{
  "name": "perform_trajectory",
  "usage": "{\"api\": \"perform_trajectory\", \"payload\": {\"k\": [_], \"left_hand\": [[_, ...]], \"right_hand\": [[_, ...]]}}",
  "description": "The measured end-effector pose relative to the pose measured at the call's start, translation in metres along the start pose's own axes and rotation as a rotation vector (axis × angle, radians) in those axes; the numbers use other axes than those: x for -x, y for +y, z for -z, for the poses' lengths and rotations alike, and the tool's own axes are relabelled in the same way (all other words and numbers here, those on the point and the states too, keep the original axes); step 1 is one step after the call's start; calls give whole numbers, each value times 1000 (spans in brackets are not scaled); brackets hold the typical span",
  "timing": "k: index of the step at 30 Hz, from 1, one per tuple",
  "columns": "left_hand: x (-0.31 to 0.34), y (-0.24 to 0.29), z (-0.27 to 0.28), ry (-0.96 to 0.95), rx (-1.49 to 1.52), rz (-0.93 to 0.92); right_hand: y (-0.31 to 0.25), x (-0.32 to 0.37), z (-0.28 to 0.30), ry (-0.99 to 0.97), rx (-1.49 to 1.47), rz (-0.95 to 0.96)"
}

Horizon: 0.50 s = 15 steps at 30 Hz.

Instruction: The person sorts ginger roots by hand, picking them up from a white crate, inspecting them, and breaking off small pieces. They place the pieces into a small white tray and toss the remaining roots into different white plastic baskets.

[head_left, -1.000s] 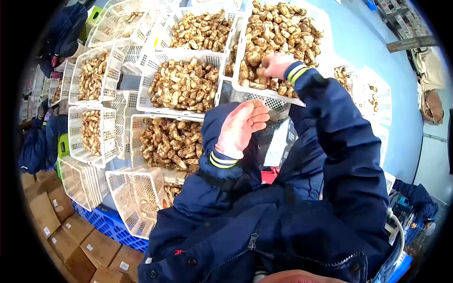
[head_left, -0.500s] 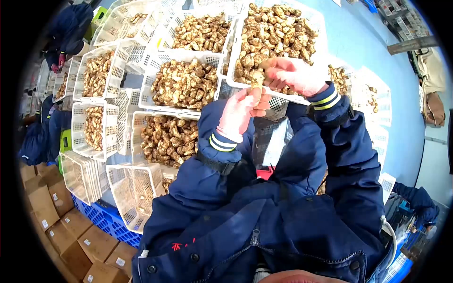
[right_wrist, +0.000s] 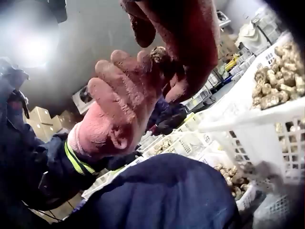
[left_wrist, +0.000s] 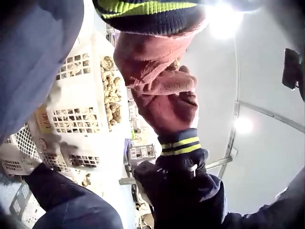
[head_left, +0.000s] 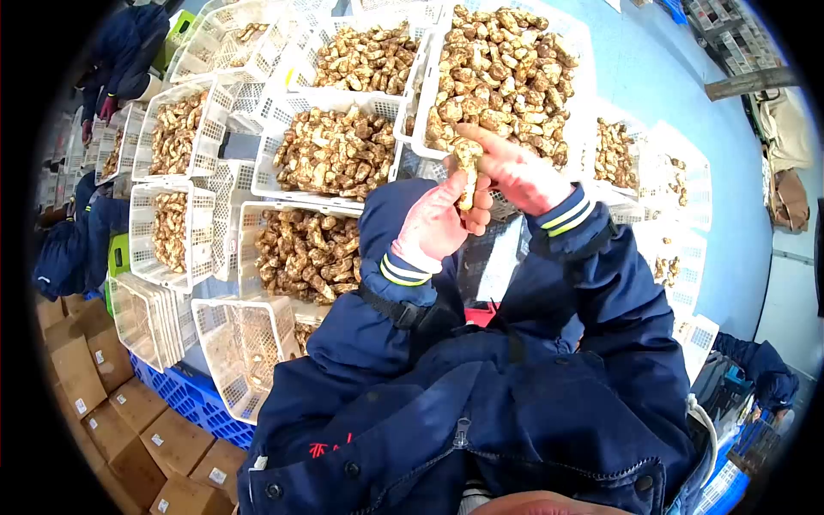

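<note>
A brown-and-cream mushroom [head_left: 468, 153] is held upright between two hands in dirty pink gloves, close in front of the big crate. My left hand [head_left: 429, 219] pinches its pale stem between thumb and fingers. From the other side, my right hand [head_left: 522, 178] grips it near the top, its index finger stretched out past it. In the right wrist view a bit of the mushroom [right_wrist: 158, 55] shows between the gloves. Right behind the hands is a white crate [head_left: 418, 129] heaped with mushrooms [head_left: 506, 77].
More white crates of mushrooms stand left, including a nearer one [head_left: 247, 257], and others to the right [head_left: 687, 184]. An emptier crate [head_left: 227, 348] leans near a blue pallet [head_left: 193, 403]. Cardboard boxes [head_left: 137, 421] cover the lower left. Other people [head_left: 129, 47] work at far left.
My right hand came back from the big crate with a mushroom and brought it to the left hand. The left hand went from open palm to pinching the stem; the mushroom now stands upright.
</note>
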<state>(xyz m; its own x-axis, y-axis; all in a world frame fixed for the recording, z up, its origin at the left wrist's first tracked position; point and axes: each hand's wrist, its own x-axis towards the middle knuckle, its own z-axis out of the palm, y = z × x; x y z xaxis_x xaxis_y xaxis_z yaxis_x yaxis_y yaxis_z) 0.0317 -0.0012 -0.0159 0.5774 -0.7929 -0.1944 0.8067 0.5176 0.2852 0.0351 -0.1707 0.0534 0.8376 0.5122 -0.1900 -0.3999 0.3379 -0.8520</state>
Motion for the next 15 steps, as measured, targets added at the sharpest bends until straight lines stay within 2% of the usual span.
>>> {"api": "perform_trajectory", "payload": {"k": [1, 3, 4, 5, 7, 8, 11, 15], "left_hand": [[-1, -1, 0, -3, 2, 0], [-1, -1, 0, 61, -8, -7], [-5, 1, 3, -57, -54, 12], [-4, 0, 5, -59, -58, 16], [-1, -3, 2, 51, -131, 79], [-1, -6, 2, 66, -138, 72], [-1, -12, -3, 106, -201, 10], [0, -18, -10, 106, -199, 55]], "right_hand": [[0, 2, -10, 10, -105, -40], [15, 1, -6, 100, -177, 16], [20, -3, -7, 168, -237, 58], [21, -2, -7, 170, -238, 63], [16, -1, -9, 270, -240, 201], [22, -1, 3, 190, -311, 230], [29, 0, 4, 243, -268, 270], [22, 13, 5, 276, -168, 241]]}}
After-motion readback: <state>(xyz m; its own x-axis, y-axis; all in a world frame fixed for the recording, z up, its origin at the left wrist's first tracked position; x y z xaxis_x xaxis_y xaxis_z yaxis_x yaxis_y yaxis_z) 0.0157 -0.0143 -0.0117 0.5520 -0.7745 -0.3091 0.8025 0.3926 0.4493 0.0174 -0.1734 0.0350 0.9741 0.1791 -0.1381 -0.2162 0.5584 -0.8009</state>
